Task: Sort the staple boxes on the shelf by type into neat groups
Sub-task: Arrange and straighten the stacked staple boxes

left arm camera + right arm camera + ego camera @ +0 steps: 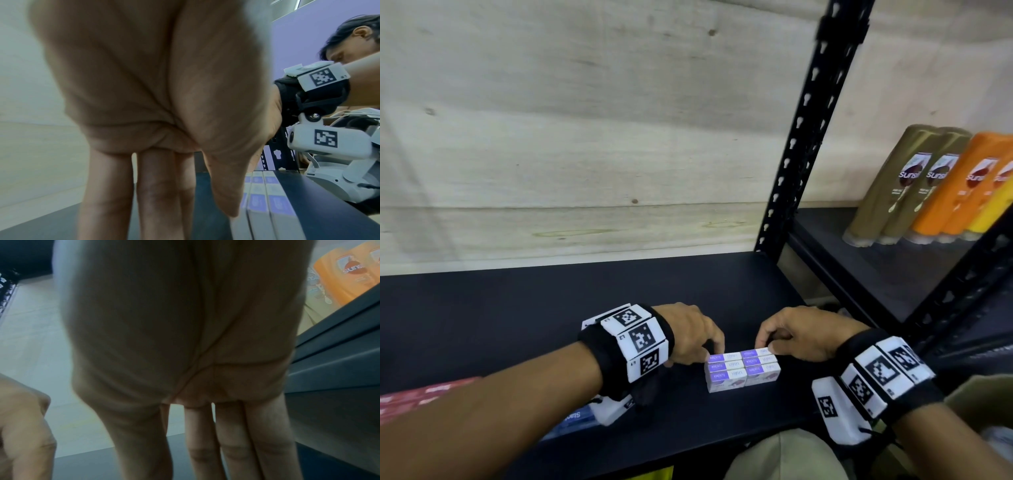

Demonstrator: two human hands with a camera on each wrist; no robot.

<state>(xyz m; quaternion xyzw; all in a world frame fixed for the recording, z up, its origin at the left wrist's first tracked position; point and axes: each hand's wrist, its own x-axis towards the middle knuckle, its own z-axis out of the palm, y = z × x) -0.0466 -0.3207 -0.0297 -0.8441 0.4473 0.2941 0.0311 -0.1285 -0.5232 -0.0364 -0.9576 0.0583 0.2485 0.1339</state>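
The block of staple boxes is set on the shelf, near its front edge. At the block's left rear corner the left hand is placed; at its right rear corner, the right hand. Left of the block, at the front edge, further boxes are laid. Right of the block, beyond the upright post, bottles are stood on a neighbouring shelf.

You have six purple-and-white staple boxes in one block, two columns of three. Two hands are in view: your left hand and right hand. Five shampoo bottles stand together: two brown, two orange, one yellow.
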